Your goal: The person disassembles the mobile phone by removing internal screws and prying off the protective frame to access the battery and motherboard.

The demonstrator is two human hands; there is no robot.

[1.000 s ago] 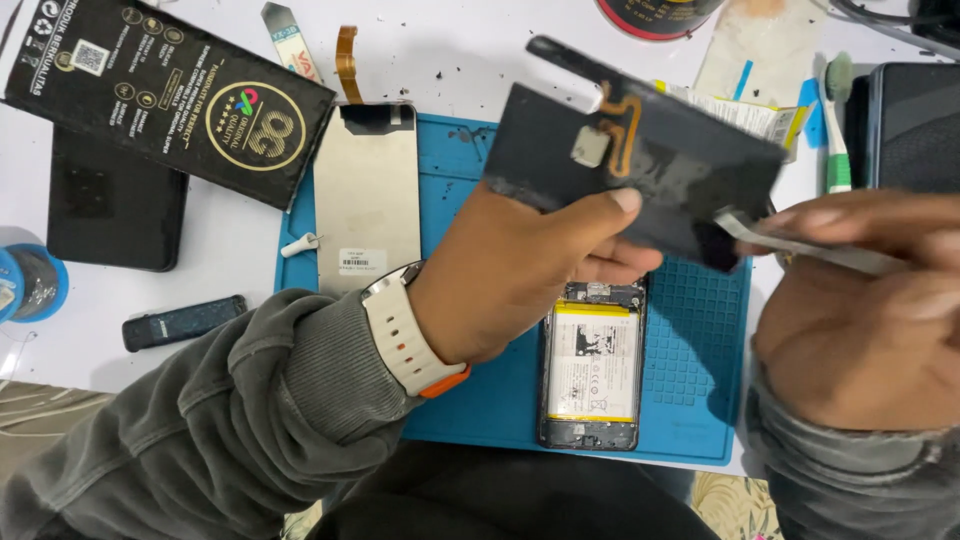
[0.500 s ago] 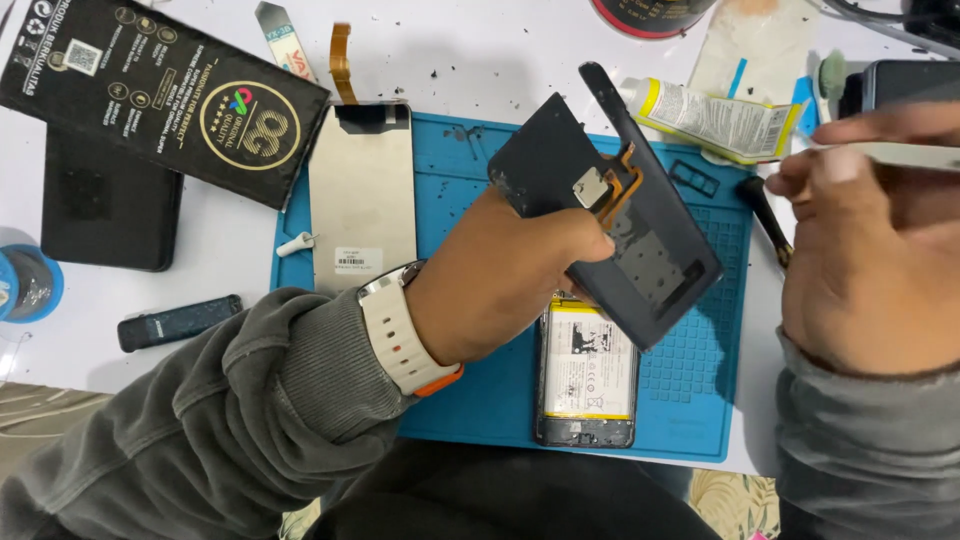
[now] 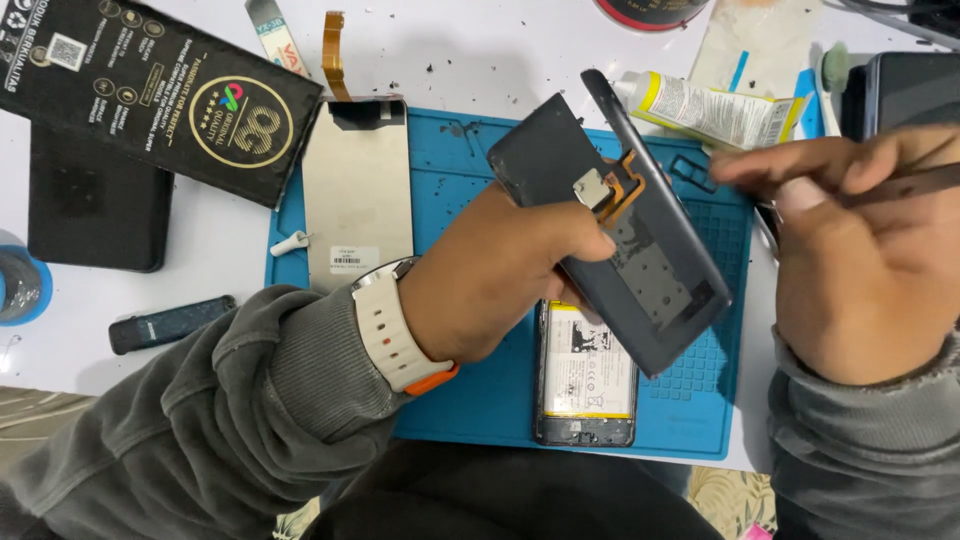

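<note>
My left hand (image 3: 500, 275) holds a dark grey phone back cover (image 3: 640, 255) tilted above the blue work mat (image 3: 470, 180), inner side up; an orange flex strip and a small metal piece (image 3: 592, 188) sit near its top. A pale watch is on that wrist. My right hand (image 3: 860, 250), to the right of the cover, is closed on a thin tool (image 3: 915, 183) that points right. Under the cover an opened phone body (image 3: 585, 385) with its battery showing lies on the mat.
A display panel (image 3: 358, 190) lies on the mat's left part. A black printed box (image 3: 150, 95) and a black phone (image 3: 90, 215) are at the left, a glue tube (image 3: 710, 108) at the top right, a small dark stick (image 3: 170, 323) near the front edge.
The back cover has come lower and closer to the mat, turning more lengthwise. My right hand has shifted up and then back down to the right of it, with the tool.
</note>
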